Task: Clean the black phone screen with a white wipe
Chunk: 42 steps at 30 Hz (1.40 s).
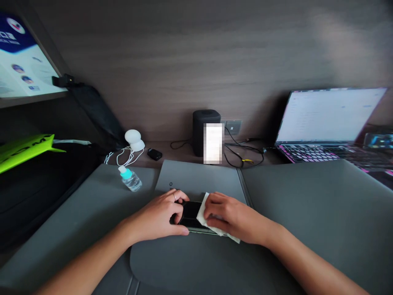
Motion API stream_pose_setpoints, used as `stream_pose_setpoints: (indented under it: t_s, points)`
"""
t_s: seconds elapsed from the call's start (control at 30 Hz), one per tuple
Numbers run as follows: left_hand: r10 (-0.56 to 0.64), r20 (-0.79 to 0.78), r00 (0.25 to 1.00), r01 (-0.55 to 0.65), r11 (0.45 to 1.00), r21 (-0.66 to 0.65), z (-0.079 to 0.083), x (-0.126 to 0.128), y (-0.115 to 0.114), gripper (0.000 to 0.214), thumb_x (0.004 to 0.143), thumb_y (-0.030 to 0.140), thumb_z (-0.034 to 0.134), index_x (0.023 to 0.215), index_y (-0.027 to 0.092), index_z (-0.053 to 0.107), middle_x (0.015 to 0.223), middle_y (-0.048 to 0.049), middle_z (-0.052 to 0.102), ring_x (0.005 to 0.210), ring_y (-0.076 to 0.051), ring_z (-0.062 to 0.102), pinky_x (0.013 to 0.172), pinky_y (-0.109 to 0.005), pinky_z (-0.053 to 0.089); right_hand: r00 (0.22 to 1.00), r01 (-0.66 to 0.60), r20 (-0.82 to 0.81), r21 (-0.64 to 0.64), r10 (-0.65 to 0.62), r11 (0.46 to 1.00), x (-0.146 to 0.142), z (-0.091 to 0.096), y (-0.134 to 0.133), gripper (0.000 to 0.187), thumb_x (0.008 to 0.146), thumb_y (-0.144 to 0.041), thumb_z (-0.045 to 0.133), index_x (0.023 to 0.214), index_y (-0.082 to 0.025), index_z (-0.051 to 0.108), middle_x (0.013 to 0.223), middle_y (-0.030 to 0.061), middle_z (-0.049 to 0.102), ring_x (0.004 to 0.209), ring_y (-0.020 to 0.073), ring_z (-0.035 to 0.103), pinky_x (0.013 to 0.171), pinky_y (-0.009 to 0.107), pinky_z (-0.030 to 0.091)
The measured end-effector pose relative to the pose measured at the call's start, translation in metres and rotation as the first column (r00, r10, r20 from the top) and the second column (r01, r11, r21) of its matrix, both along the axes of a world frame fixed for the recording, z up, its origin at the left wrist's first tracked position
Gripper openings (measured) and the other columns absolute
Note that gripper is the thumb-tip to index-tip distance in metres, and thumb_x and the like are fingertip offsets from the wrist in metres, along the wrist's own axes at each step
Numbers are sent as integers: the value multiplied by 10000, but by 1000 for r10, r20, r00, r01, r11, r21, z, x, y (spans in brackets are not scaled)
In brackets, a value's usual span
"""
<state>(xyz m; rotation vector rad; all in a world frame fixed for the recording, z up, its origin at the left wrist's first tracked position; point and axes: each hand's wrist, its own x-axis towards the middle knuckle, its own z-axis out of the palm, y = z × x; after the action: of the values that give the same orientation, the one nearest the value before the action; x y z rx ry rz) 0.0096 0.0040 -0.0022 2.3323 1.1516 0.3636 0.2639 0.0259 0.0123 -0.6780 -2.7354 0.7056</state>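
A black phone (190,215) lies flat on the grey desk mat (199,262) in front of me. My left hand (162,215) is curled round the phone's left end and holds it in place. My right hand (229,217) presses a white wipe (205,213) down on the right part of the phone's dark screen, fingers closed on the wipe. A corner of the wipe sticks out under my right wrist.
A small clear bottle with a teal cap (130,179) stands left of my hands. Behind are a black cylindrical speaker (202,131), tangled cables (245,153), a white mushroom-shaped lamp (134,140) and a small black fob (154,154). An open laptop (325,123) sits at right; a dark bag (37,184) at left.
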Motion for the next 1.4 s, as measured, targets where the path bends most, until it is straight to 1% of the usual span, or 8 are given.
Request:
stream_pose_setpoints:
  t_s: [0.23,0.43,0.57,0.73,0.9,1.07,1.23,1.4]
  points:
    - [-4,-17,1000,4,1000,15,0,0,0,317,726,312,810,626,198,532,1250,-19,571,1127,-258,557,906,-380,471,999,-48,3,22,48,999,-2,-1,0,125,962,-177,539,937,-168,661,950,65,590,918,176,539,821,295,443]
    - [5,-38,999,-4,1000,17,0,-1,0,309,744,306,799,638,197,530,1263,-10,565,1151,-250,546,922,-373,459,998,51,27,37,-52,998,-1,0,0,157,972,-164,507,890,-156,641,932,66,577,874,171,551,786,284,447]
    - [-6,-31,999,7,1000,25,-1,-1,0,326,733,329,810,626,198,531,1261,-3,566,1147,-247,546,925,-369,458,999,-31,30,28,31,999,1,0,0,135,966,-168,525,911,-170,648,937,60,583,904,176,549,814,292,445]
    - [3,-24,1000,-2,1000,23,-2,0,1,298,734,302,802,628,201,543,1258,-3,567,1138,-249,548,908,-368,462,999,50,11,37,-50,998,3,-2,2,161,973,-175,510,880,-162,641,914,59,577,863,169,550,776,291,451]
    - [-7,-20,1000,7,1000,25,-1,-1,1,322,715,302,820,616,196,532,1235,-3,575,1112,-241,560,899,-362,468,998,-58,6,6,58,998,2,-1,1,114,951,-169,557,913,-173,665,910,56,601,921,181,557,829,301,450]
    - [-2,-26,1000,2,1000,21,-1,-1,1,318,731,300,809,622,197,529,1260,-3,565,1139,-244,549,915,-372,464,998,60,9,15,-60,998,1,-4,2,145,967,-176,524,897,-163,650,926,57,588,876,168,552,783,286,452]
    - [-10,-25,1000,10,1000,29,-2,0,2,313,723,312,815,621,198,542,1246,-11,573,1118,-252,558,902,-373,469,999,-53,-9,27,53,998,-2,-4,2,168,972,-172,515,925,-168,677,932,58,609,896,167,560,842,299,445]
    - [-3,-29,1000,4,999,37,-3,-1,1,304,735,306,805,635,200,539,1258,-4,570,1136,-246,552,908,-373,463,999,-25,-20,64,27,998,0,-2,2,218,985,-183,487,1002,-163,703,1037,90,633,968,183,573,877,314,450]
